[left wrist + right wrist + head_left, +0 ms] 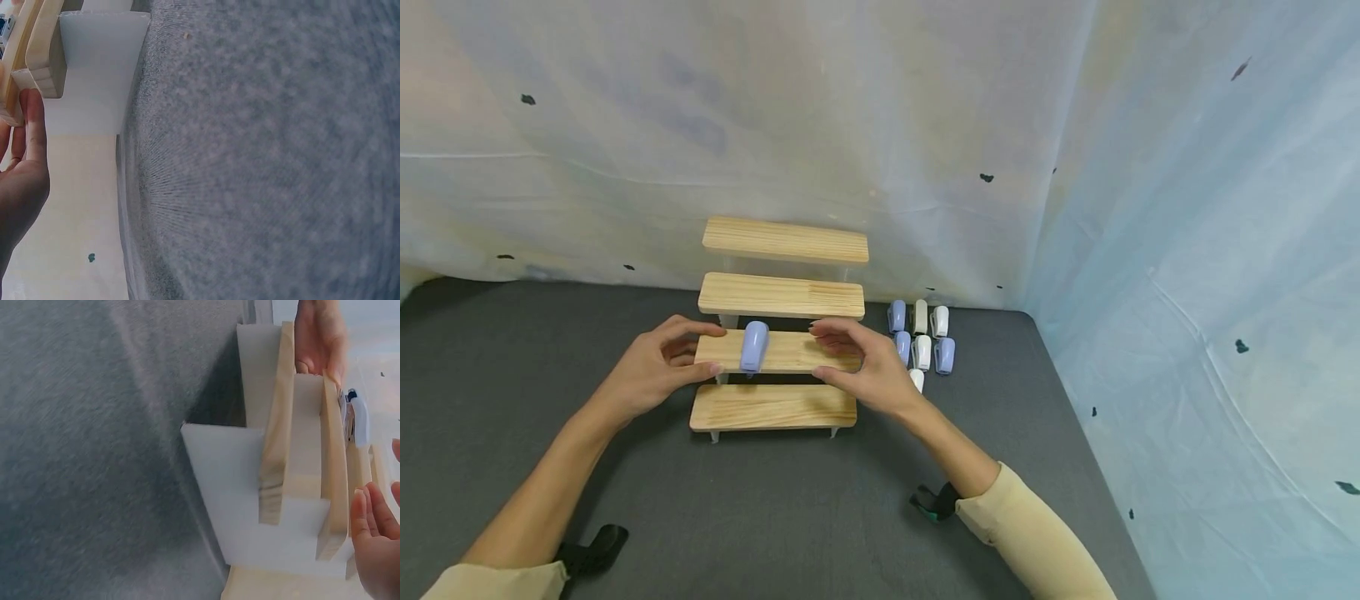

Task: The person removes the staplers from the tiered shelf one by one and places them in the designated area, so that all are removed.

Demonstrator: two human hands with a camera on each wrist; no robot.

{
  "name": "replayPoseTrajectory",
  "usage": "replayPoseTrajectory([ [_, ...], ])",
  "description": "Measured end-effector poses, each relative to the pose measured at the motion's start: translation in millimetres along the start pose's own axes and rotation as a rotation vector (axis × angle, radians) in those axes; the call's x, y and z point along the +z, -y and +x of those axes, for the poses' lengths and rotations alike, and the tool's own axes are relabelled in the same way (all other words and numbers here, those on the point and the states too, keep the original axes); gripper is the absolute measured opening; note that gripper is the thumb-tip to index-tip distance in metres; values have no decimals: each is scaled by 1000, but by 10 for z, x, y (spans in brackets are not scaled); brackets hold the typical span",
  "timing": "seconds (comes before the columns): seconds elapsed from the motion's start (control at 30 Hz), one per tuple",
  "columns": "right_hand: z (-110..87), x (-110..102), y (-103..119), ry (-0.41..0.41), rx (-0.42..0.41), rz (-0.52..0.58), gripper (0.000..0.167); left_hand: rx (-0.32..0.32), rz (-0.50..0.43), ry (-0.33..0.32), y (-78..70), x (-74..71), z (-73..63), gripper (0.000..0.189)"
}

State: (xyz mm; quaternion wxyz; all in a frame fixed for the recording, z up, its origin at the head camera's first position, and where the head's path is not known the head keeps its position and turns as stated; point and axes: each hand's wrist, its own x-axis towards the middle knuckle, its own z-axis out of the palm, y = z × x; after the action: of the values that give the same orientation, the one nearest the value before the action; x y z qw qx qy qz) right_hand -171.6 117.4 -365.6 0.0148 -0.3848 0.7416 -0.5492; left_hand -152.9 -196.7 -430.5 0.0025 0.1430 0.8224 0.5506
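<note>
A tiered wooden display stand (772, 407) stands on the dark surface, with a lavender mini stapler (755, 346) lying on its second step from the bottom. My left hand (655, 364) holds the left end of that step, thumb at the front and fingers behind. In the left wrist view its fingers (34, 128) touch the board's end. Over the right part of the same step is my right hand (868, 371), its fingers and thumb spread apart with nothing between them. The right wrist view shows the stapler (360, 422) between the two hands.
Several lavender and white mini staplers (944, 356) stand in rows right of the stand. Behind them hangs a pale curtain (925, 125), and another curtain (1210, 333) borders the right side. A dark strap (597, 550) hangs at the left wrist.
</note>
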Motion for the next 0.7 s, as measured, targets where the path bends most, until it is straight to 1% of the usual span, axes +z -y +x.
replayPoseTrajectory([
  [0.17,39,57,-200,8,29,-7,55,-4,-7,0,8,5,1,47],
  [0.23,61,77,-235,13,52,-24,57,-10,-13,5,8,5,4,47],
  [0.47,134,165,-245,54,80,-54,58,-36,6,14,-3,9,19,48],
  [0.7,212,245,-216,65,115,-94,60,-41,-19,10,-10,-3,3,49],
])
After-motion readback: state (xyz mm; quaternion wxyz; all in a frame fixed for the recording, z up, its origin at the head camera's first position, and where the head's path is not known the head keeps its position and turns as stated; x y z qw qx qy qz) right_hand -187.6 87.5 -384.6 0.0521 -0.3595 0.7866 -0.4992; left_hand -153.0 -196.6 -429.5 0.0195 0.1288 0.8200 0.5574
